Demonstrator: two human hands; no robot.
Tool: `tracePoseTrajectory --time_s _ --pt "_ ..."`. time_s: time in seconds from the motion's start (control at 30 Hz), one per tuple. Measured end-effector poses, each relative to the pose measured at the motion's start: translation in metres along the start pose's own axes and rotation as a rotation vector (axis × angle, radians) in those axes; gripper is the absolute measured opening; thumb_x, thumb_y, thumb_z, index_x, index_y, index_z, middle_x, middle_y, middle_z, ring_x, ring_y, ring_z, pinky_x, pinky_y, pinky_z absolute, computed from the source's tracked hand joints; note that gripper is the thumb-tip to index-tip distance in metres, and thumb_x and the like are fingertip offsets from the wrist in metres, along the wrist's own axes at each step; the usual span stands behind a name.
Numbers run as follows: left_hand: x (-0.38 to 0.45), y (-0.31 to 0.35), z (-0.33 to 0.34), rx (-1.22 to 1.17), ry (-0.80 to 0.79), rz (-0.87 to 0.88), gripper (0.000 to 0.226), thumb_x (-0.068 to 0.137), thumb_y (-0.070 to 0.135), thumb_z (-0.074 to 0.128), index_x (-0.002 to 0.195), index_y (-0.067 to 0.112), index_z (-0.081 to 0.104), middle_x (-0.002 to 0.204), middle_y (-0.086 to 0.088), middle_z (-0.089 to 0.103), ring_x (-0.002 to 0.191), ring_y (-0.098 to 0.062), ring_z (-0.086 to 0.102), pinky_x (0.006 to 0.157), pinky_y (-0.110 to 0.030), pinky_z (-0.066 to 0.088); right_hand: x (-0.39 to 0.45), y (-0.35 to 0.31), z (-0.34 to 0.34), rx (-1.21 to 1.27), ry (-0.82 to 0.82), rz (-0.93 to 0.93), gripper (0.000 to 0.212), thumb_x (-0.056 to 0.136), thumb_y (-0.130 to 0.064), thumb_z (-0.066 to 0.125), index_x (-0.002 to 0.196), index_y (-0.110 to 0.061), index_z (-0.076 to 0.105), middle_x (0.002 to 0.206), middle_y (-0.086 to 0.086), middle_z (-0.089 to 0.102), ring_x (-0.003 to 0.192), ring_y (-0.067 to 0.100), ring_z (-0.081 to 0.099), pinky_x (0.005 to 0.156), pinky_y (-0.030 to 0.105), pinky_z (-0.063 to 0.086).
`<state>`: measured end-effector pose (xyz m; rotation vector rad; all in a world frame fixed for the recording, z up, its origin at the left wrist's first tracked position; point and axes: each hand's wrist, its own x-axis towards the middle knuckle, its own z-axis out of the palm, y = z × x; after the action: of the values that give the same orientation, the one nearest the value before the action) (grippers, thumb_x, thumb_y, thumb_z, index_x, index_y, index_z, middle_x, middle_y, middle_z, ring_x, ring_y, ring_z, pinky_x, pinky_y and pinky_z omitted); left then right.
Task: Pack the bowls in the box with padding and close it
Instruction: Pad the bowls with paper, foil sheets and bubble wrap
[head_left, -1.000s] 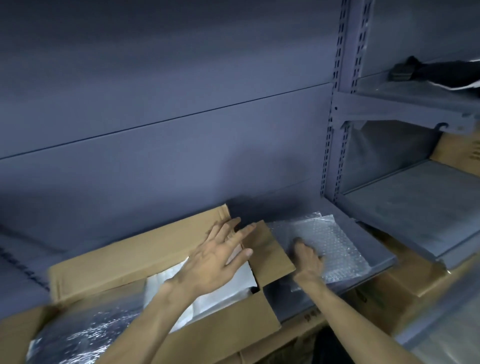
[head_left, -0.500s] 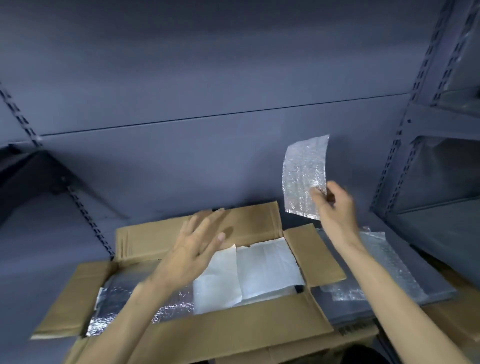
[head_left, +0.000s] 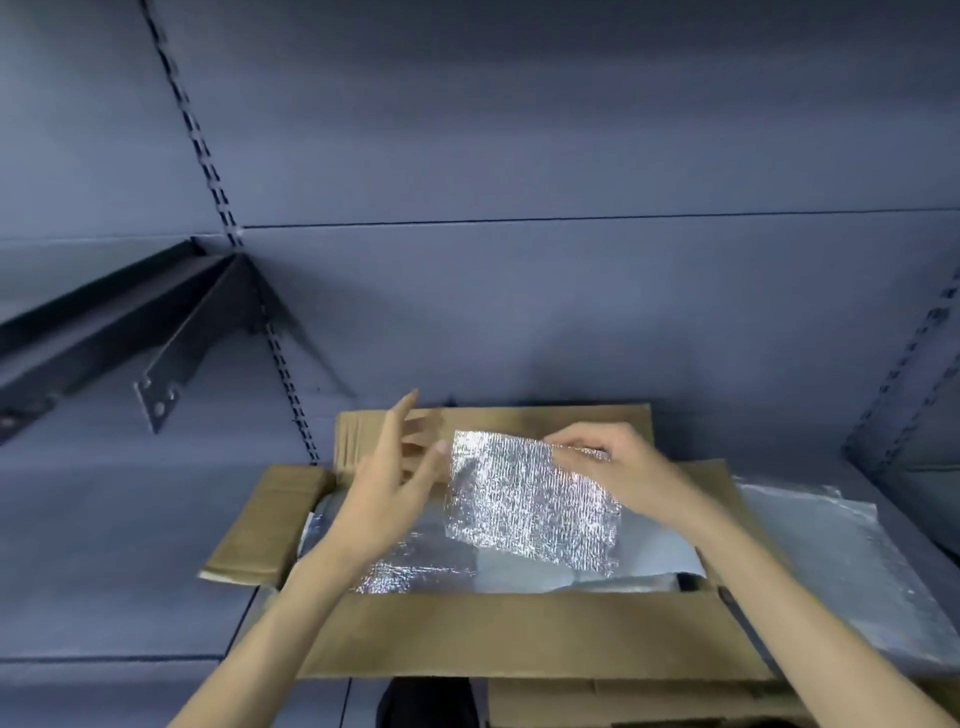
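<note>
An open cardboard box (head_left: 519, 631) sits on the grey shelf with all its flaps folded outward. Inside lie silvery bubble wrap (head_left: 410, 571) on the left and white padding (head_left: 649, 551) on the right; no bowl is visible. My right hand (head_left: 618, 475) pinches the top right edge of a small sheet of bubble wrap (head_left: 530, 504) and holds it above the box's middle. My left hand (head_left: 395, 483) is just left of the sheet with fingers spread, the fingertips at its left edge; I cannot tell whether they touch it.
More bubble wrap sheets (head_left: 841, 561) lie on the shelf right of the box. A dark shelf bracket (head_left: 171, 358) juts out at the upper left. Slotted uprights run up the grey back wall. Another cardboard box (head_left: 597, 701) sits below the shelf's front edge.
My right hand has brought the bubble wrap sheet down and left, from above the right flap to over the box. My left hand rose toward its left edge. The view panned left.
</note>
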<state>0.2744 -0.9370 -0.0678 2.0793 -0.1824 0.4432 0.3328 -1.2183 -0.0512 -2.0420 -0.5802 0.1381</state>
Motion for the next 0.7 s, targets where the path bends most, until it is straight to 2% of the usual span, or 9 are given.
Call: tracePoseTrajectory --time_s 0.07,0.13,0.2,0.23,0.3,0.37,0.47,0.6,0.7 --pt "-0.001 -0.003 0.008 -0.024 -0.086 -0.008 0.058 0.096 0.039 0.066 0.142 0.051 0.033 0.128 0.027 0.056 0.094 0.001 0.067 0.074 -0.006 0.048 0.007 0.003 0.000 -0.088 -0.087 0.037 0.014 0.101 -0.025 0.066 0.108 -0.031 0.076 0.107 -0.023 0.075 0.105 -0.008 0.065 0.091 0.012 0.045" --pt "-0.001 -0.009 0.020 -0.005 -0.176 0.011 0.065 0.095 0.027 0.070 0.137 0.055 0.031 0.127 0.019 0.061 0.097 0.003 0.066 0.075 -0.006 0.047 0.013 0.005 -0.001 -0.153 -0.135 0.063 0.016 0.100 -0.027 0.067 0.111 -0.025 0.078 0.108 -0.018 0.076 0.106 -0.003 0.066 0.097 0.021 0.048" --pt "0.001 -0.014 0.031 0.072 -0.226 -0.007 0.073 0.091 0.020 0.074 0.138 0.055 0.030 0.112 0.011 0.069 0.095 0.004 0.067 0.076 -0.007 0.047 0.016 0.009 -0.002 -0.233 -0.152 0.066 0.018 0.098 -0.032 0.069 0.114 -0.027 0.077 0.110 -0.016 0.074 0.108 -0.003 0.064 0.098 0.024 0.047" --pt "0.002 -0.015 0.036 0.112 -0.246 -0.028 0.076 0.090 0.019 0.075 0.138 0.056 0.028 0.107 0.011 0.069 0.090 0.001 0.067 0.076 -0.009 0.047 0.017 0.014 -0.003 -0.259 -0.148 0.075 0.019 0.097 -0.035 0.070 0.114 -0.030 0.076 0.112 -0.016 0.072 0.109 -0.004 0.062 0.097 0.024 0.046" --pt "0.002 -0.012 0.045 0.166 -0.277 -0.061 0.077 0.090 0.021 0.072 0.142 0.055 0.027 0.111 0.011 0.065 0.085 -0.005 0.065 0.080 -0.020 0.050 0.016 0.024 -0.005 -0.304 -0.124 0.092 0.017 0.096 -0.037 0.071 0.112 -0.033 0.074 0.110 -0.015 0.070 0.105 -0.007 0.060 0.090 0.022 0.043" --pt "0.003 -0.007 0.053 0.324 -0.280 -0.014 0.075 0.091 0.027 0.068 0.151 0.043 0.026 0.126 0.008 0.057 0.103 -0.011 0.059 0.090 -0.030 0.050 0.015 0.036 -0.007 -0.413 -0.094 0.086 0.014 0.096 -0.037 0.070 0.108 -0.034 0.075 0.107 -0.019 0.069 0.101 -0.005 0.061 0.085 0.024 0.044" --pt "0.005 0.001 0.067 0.584 -0.316 0.214 0.064 0.095 0.036 0.060 0.153 0.028 0.033 0.142 0.006 0.044 0.128 -0.018 0.043 0.096 -0.035 0.047 0.009 0.048 -0.010 -0.606 -0.067 0.057 0.017 0.098 -0.040 0.065 0.112 -0.036 0.073 0.107 -0.021 0.066 0.106 0.006 0.060 0.086 0.029 0.048" --pt "0.005 0.002 0.084 0.525 -0.573 0.314 0.046 0.101 0.037 0.056 0.145 0.028 0.048 0.141 0.002 0.044 0.131 -0.018 0.044 0.106 -0.034 0.040 -0.006 0.060 -0.004 -0.796 0.084 -0.075 0.027 0.105 -0.027 0.054 0.129 -0.026 0.067 0.114 -0.010 0.053 0.111 0.015 0.045 0.097 0.039 0.042" --pt "0.004 -0.006 0.091 0.462 -0.654 0.260 0.052 0.101 0.042 0.055 0.151 0.034 0.041 0.146 0.009 0.039 0.139 -0.008 0.034 0.115 -0.024 0.029 -0.026 0.059 -0.008 -0.676 0.029 -0.094 0.030 0.106 -0.022 0.052 0.133 -0.025 0.065 0.118 -0.012 0.048 0.113 0.006 0.042 0.100 0.030 0.041"
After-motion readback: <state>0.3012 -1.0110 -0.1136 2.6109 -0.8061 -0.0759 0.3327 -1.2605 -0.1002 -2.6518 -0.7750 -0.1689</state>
